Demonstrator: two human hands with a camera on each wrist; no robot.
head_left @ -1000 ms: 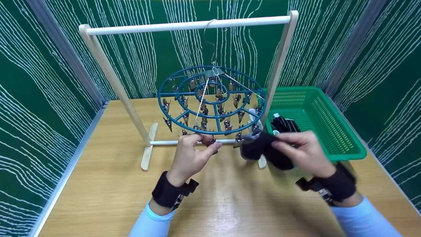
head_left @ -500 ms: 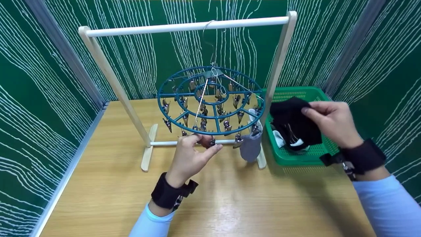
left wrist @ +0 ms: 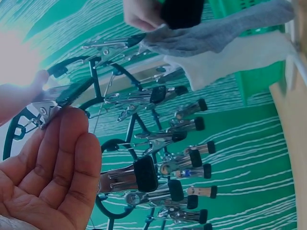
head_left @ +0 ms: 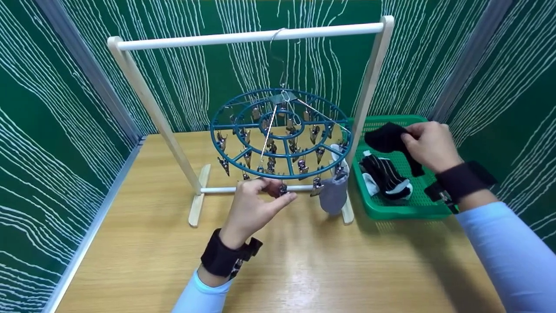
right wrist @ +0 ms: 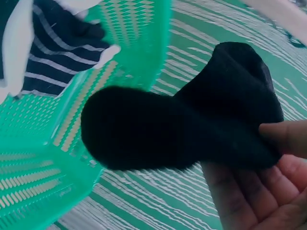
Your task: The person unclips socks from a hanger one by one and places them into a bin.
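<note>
Scene: a person at a wooden worktop (head_left: 304, 269), a round blue clip hanger (head_left: 280, 130) hung from the pale rail of a wooden drying rack (head_left: 247, 35), a green basket (head_left: 423, 208) at the rack's right foot.

Left hand: the left hand (head_left: 252, 208) is raised to the near rim of the hanger, thumb and forefinger closed on one metal clip (left wrist: 122, 177); the wrist view shows the remaining fingers (left wrist: 72, 158) lying straight beside the clip's black-tipped end.

Right hand: the right hand (head_left: 430, 145) is up over the basket, fingers pinching a black sock (head_left: 384, 138) at one end, so the sock hangs clear of the basket floor.

Sock's long axis: in the right wrist view the black sock (right wrist: 182, 124) stretches away from the pinching fingers (right wrist: 283, 136), its free rounded end pointing toward the basket wall and the hanger side.

Key relation: the pinched clip lies to the left of the black sock and lower in the head view, with the rack's right post (head_left: 369, 82) standing between them; the two hands are well apart.

Nearer hand: the left hand is already at the clip, the right hand alone carries the sock.

Already hung: a grey sock (head_left: 333, 195) dangles from a clip on the hanger's right rim, just beside the post.

In the basket: a dark striped sock (head_left: 386, 176) with white trim lies on the mesh floor below the right hand.
</note>
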